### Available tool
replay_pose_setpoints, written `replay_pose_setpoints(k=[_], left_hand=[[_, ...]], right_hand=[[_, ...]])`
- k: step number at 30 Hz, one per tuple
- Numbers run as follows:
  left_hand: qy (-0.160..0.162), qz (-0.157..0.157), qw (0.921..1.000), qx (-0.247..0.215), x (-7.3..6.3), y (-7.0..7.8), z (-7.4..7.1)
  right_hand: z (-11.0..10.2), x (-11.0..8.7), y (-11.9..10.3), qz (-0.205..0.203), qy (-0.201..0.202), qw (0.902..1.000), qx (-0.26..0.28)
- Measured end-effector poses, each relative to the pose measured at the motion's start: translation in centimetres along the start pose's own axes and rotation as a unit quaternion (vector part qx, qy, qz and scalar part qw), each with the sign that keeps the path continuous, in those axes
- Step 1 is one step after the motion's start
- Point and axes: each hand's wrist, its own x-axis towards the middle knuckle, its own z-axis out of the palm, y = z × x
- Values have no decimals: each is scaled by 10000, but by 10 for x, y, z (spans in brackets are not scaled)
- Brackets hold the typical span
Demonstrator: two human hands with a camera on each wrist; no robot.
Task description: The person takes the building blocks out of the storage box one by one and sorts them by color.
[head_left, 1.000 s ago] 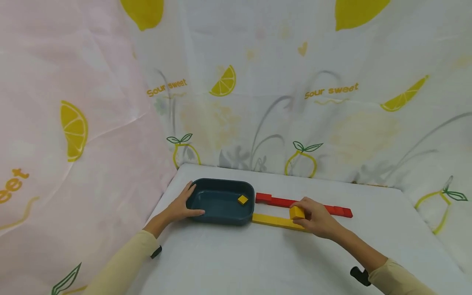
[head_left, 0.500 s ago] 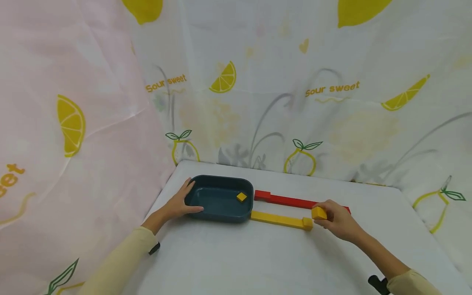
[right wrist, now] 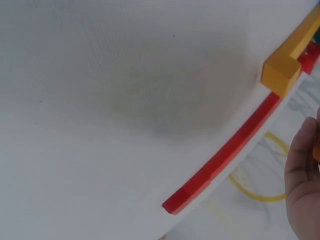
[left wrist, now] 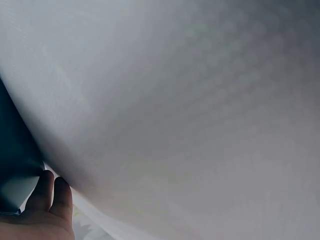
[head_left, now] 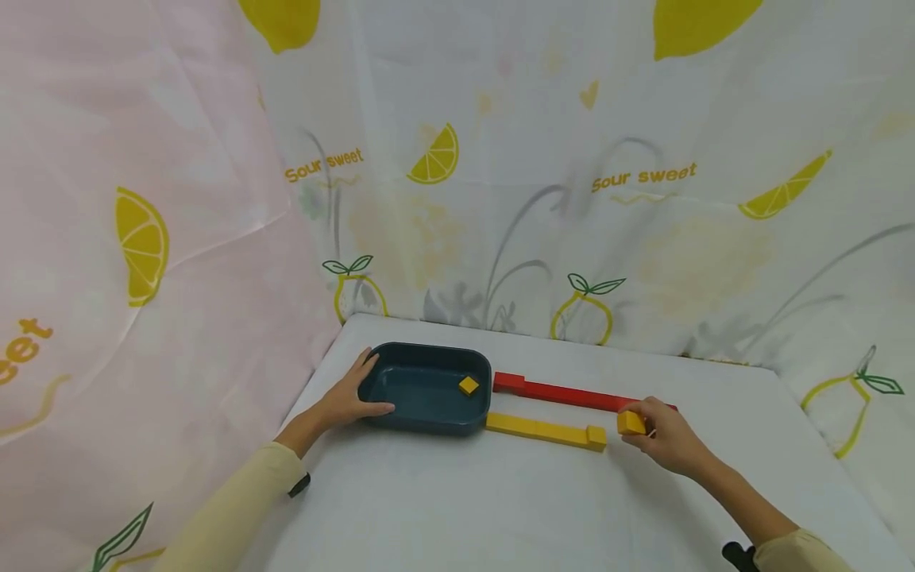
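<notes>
My right hand pinches a yellow block between thumb and fingers, above the white table right of the yellow row. Only a sliver of that block shows at the right edge of the right wrist view. The row of yellow blocks has a block on top of its right end. Spread around the left end of a dark blue tray, my left hand touches its side with fairly straight fingers. A small yellow block lies in the tray.
Behind the yellow row runs a row of red blocks, with a raised red block at its left end near the tray. My right hand partly covers its right part. Lemon-print cloth hangs behind and left of the table.
My right hand has moved right with the yellow block, away from the row's right end, where a block now shows on top. My left hand stays at the tray.
</notes>
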Motion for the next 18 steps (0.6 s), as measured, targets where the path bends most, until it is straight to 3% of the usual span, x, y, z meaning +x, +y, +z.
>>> replay_pose_setpoints(k=[8, 18], left_hand=[[-10, -21, 10000, -23, 1, 3, -5], [-37, -76, 10000, -11, 0, 3, -2]], right_hand=[[3, 6, 5, 8, -133, 9998, -169], [14, 7, 19, 410, -598, 9972, 171]])
